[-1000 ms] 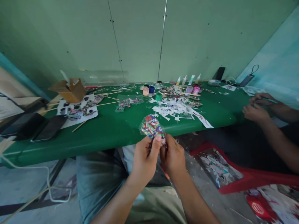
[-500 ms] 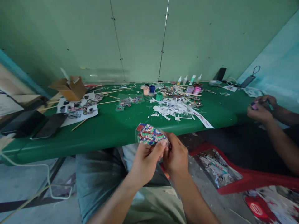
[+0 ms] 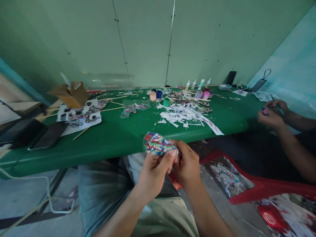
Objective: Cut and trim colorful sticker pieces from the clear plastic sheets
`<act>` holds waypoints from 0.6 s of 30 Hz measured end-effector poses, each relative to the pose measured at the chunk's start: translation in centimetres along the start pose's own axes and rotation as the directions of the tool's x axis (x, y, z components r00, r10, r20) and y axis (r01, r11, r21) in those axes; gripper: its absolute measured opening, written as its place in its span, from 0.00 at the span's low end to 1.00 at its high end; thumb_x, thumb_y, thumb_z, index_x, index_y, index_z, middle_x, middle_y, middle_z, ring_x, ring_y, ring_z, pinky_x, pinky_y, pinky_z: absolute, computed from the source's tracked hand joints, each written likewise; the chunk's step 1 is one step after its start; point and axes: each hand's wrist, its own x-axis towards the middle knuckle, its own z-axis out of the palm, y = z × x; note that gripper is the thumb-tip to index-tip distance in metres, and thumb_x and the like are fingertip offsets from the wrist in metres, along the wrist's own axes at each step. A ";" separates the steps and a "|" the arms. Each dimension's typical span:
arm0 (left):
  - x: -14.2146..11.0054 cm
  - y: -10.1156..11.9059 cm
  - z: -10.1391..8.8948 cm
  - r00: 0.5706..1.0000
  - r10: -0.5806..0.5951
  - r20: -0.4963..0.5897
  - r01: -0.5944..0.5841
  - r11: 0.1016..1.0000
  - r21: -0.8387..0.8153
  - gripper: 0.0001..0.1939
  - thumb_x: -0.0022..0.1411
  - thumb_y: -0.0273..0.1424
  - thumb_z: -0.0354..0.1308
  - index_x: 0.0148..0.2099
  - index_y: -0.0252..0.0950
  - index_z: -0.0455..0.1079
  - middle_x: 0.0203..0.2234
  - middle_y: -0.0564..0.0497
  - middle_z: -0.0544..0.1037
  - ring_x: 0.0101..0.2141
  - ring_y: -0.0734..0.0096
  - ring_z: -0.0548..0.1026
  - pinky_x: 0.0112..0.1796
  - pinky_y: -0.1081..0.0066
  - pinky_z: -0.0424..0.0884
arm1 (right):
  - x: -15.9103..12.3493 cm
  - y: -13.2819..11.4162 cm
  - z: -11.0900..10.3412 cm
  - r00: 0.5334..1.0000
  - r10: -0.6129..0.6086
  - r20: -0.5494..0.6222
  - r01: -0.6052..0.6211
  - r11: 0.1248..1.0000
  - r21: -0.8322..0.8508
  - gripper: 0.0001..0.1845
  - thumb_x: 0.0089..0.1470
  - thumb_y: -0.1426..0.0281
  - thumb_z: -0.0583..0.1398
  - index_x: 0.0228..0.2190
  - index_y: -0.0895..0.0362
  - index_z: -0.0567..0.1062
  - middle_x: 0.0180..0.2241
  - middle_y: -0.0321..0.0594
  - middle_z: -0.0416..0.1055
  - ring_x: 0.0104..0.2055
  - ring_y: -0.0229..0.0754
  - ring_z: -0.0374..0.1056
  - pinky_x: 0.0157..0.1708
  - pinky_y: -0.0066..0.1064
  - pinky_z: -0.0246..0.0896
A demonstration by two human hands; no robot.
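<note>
Just beyond the table's front edge, above my lap, I hold a flat colourful patterned cut-out (image 3: 159,144) in red, blue, green and white, with a clear plastic film margin around it. My left hand (image 3: 154,176) is closed on its lower right part, thumb on top and fingers beneath. Against the cut-out's right end, my right hand (image 3: 187,163) is closed with its fingers curled. A small dark bit shows beside those fingers, but what they grip is mostly hidden.
The green table (image 3: 116,140) carries white paper scraps (image 3: 179,115), paint jars (image 3: 166,101), glue bottles (image 3: 194,84), thin sticks, a cardboard box (image 3: 71,95) and a phone (image 3: 48,135). On the right, another person's hands (image 3: 274,117) hold a small item near a red chair (image 3: 261,190).
My view has shifted slightly, so the table things sit a little further left. The cut-out has tilted slightly in my hands; both hands keep almost the same grip.
</note>
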 end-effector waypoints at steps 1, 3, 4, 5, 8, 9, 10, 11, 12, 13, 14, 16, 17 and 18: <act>0.1 -0.1 0.0 1.000 -0.007 -0.013 0.006 1.000 -0.020 0.18 0.60 0.41 0.57 0.24 0.35 0.65 0.16 0.56 0.63 0.20 0.78 0.61 0.24 0.74 0.58 | 0.0 -0.1 0.0 1.000 -0.013 -0.015 0.012 1.000 -0.011 0.14 0.54 0.75 0.51 0.38 0.56 0.73 0.30 0.39 0.75 0.31 0.38 0.72 0.30 0.25 0.63; 0.4 -0.3 0.0 0.999 -0.005 -0.040 0.003 0.999 -0.042 0.18 0.60 0.41 0.57 0.23 0.35 0.63 0.15 0.56 0.63 0.19 0.78 0.61 0.23 0.74 0.57 | 0.1 -0.3 -0.1 0.999 -0.025 -0.026 0.024 0.999 -0.044 0.13 0.55 0.75 0.50 0.38 0.56 0.73 0.29 0.38 0.75 0.29 0.37 0.71 0.28 0.24 0.62; 0.4 -0.3 0.0 0.999 0.003 -0.049 -0.005 0.999 -0.035 0.19 0.60 0.41 0.57 0.23 0.35 0.63 0.15 0.56 0.63 0.19 0.78 0.61 0.23 0.74 0.57 | 0.3 -0.5 -0.2 0.999 -0.030 -0.020 0.028 0.998 -0.063 0.13 0.56 0.74 0.50 0.37 0.56 0.74 0.28 0.39 0.74 0.28 0.38 0.71 0.27 0.25 0.61; 0.5 -0.3 -0.1 0.999 0.012 -0.052 -0.013 1.000 -0.017 0.20 0.60 0.41 0.57 0.22 0.35 0.62 0.15 0.56 0.63 0.19 0.78 0.61 0.23 0.74 0.57 | 0.4 -0.6 -0.3 0.999 -0.035 -0.005 0.035 0.996 -0.080 0.13 0.56 0.73 0.50 0.37 0.56 0.74 0.28 0.39 0.74 0.27 0.38 0.70 0.26 0.25 0.61; 0.5 0.0 -0.2 0.999 0.032 -0.043 -0.029 0.998 0.063 0.22 0.61 0.42 0.56 0.20 0.35 0.60 0.15 0.55 0.62 0.20 0.78 0.60 0.24 0.73 0.57 | 0.8 -0.7 -0.4 0.998 -0.060 0.037 0.063 0.992 -0.105 0.13 0.57 0.71 0.50 0.36 0.56 0.74 0.28 0.40 0.74 0.26 0.38 0.70 0.24 0.25 0.59; 0.4 0.0 -0.3 0.998 0.035 -0.042 -0.032 0.996 0.079 0.22 0.61 0.42 0.55 0.20 0.35 0.59 0.15 0.55 0.62 0.20 0.77 0.60 0.24 0.73 0.56 | 0.9 -0.7 -0.4 0.997 -0.060 0.045 0.065 0.992 -0.109 0.13 0.58 0.71 0.50 0.36 0.56 0.75 0.28 0.40 0.74 0.26 0.38 0.70 0.24 0.25 0.59; 0.4 0.1 -0.4 0.998 0.037 -0.041 -0.033 0.996 0.087 0.22 0.61 0.42 0.55 0.21 0.35 0.59 0.15 0.55 0.62 0.21 0.77 0.60 0.24 0.73 0.56 | 0.9 -0.7 -0.4 0.997 -0.057 0.045 0.062 0.992 -0.113 0.13 0.58 0.70 0.50 0.36 0.57 0.75 0.28 0.40 0.74 0.26 0.38 0.70 0.24 0.25 0.59; 0.4 0.1 -0.4 0.999 0.036 -0.039 -0.032 0.996 0.088 0.21 0.61 0.41 0.55 0.21 0.35 0.59 0.15 0.55 0.61 0.21 0.77 0.59 0.24 0.73 0.56 | 0.9 -0.7 -0.3 0.998 -0.051 0.037 0.055 0.992 -0.116 0.14 0.58 0.70 0.50 0.36 0.57 0.75 0.28 0.41 0.74 0.26 0.39 0.70 0.24 0.25 0.59; 0.3 0.0 -0.4 0.999 0.030 -0.033 -0.028 0.996 0.083 0.21 0.61 0.41 0.55 0.21 0.35 0.59 0.16 0.55 0.61 0.21 0.77 0.59 0.24 0.73 0.56 | 0.8 -0.7 -0.2 0.999 -0.045 0.022 0.047 0.992 -0.119 0.14 0.59 0.70 0.50 0.37 0.57 0.75 0.28 0.41 0.75 0.27 0.39 0.70 0.24 0.25 0.59; 0.3 -0.1 -0.4 0.999 0.021 -0.027 -0.019 0.997 0.069 0.21 0.61 0.40 0.56 0.21 0.35 0.59 0.16 0.55 0.61 0.21 0.77 0.59 0.24 0.73 0.56 | 0.7 -0.6 -0.1 0.999 -0.038 0.002 0.038 0.992 -0.122 0.14 0.59 0.69 0.50 0.37 0.58 0.75 0.28 0.42 0.75 0.28 0.40 0.71 0.24 0.25 0.60; 0.3 -0.2 -0.4 1.000 0.011 -0.024 -0.010 0.999 0.046 0.20 0.61 0.39 0.56 0.21 0.35 0.59 0.16 0.56 0.61 0.21 0.77 0.59 0.25 0.73 0.56 | 0.5 -0.6 0.1 0.999 -0.032 -0.018 0.029 0.992 -0.123 0.15 0.60 0.69 0.50 0.37 0.58 0.75 0.29 0.42 0.75 0.28 0.40 0.71 0.25 0.26 0.60; 0.3 -0.4 -0.3 1.000 -0.004 -0.023 0.004 1.000 -0.011 0.20 0.61 0.38 0.57 0.21 0.35 0.59 0.17 0.55 0.62 0.22 0.77 0.60 0.25 0.73 0.56 | 0.3 -0.6 0.4 0.999 -0.014 -0.046 0.008 0.992 -0.125 0.14 0.60 0.69 0.50 0.38 0.58 0.75 0.30 0.42 0.76 0.29 0.40 0.72 0.26 0.26 0.61; 0.4 -0.5 -0.2 1.000 -0.009 -0.025 0.008 0.999 -0.040 0.19 0.61 0.38 0.57 0.21 0.35 0.59 0.17 0.55 0.62 0.22 0.77 0.60 0.26 0.73 0.57 | 0.2 -0.6 0.5 0.999 0.000 -0.055 -0.007 0.992 -0.128 0.14 0.59 0.70 0.50 0.38 0.57 0.75 0.31 0.42 0.76 0.30 0.40 0.72 0.26 0.26 0.61; 0.4 -0.7 -0.1 0.999 -0.015 -0.030 0.013 0.998 -0.066 0.19 0.60 0.37 0.57 0.21 0.35 0.59 0.18 0.55 0.63 0.23 0.77 0.61 0.26 0.73 0.58 | 0.1 -0.6 0.6 0.998 0.015 -0.063 -0.024 0.991 -0.133 0.14 0.59 0.71 0.50 0.39 0.57 0.75 0.31 0.42 0.76 0.30 0.40 0.72 0.27 0.26 0.62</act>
